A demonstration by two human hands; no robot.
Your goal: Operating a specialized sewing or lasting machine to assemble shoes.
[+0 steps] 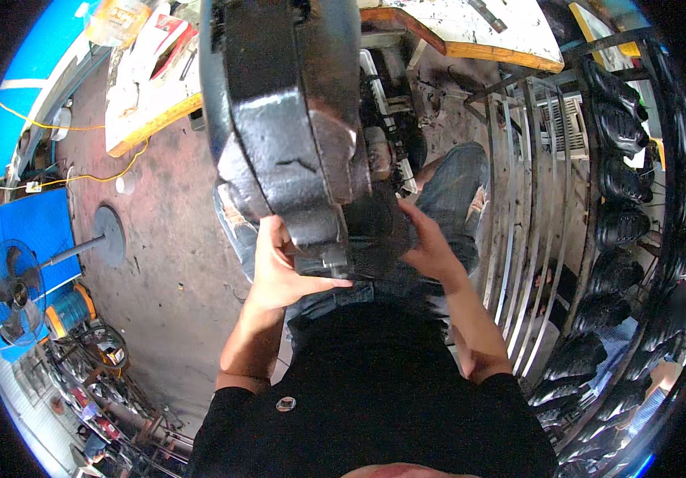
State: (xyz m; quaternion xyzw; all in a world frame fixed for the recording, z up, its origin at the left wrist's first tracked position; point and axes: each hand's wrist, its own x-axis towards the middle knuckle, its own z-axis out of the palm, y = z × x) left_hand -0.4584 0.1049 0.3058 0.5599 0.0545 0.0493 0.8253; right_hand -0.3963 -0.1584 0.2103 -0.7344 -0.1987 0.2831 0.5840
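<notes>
A big, worn black machine head (pixel 279 143) with bare metal patches rises in front of me and hides much of what lies below it. Under its lower end, a dark black piece (pixel 383 239) sits between my hands; shadow and the machine hide its shape, so its kind cannot be made out. My left hand (pixel 281 271) is at the left of the machine's lower end, thumb stretched toward a small metal part (pixel 335 259), other fingers partly hidden. From the right, my right hand (pixel 432 248) grips the edge of the black piece, fingertips out of sight behind it.
Worktables with wooden edges stand at the far left (pixel 151 123) and far right (pixel 502 54). On my right are metal rails (pixel 530 223) and a rack of black shoes (pixel 626 179). A standing fan (pixel 20 283) is at left, with a yellow cable (pixel 131 166) nearby.
</notes>
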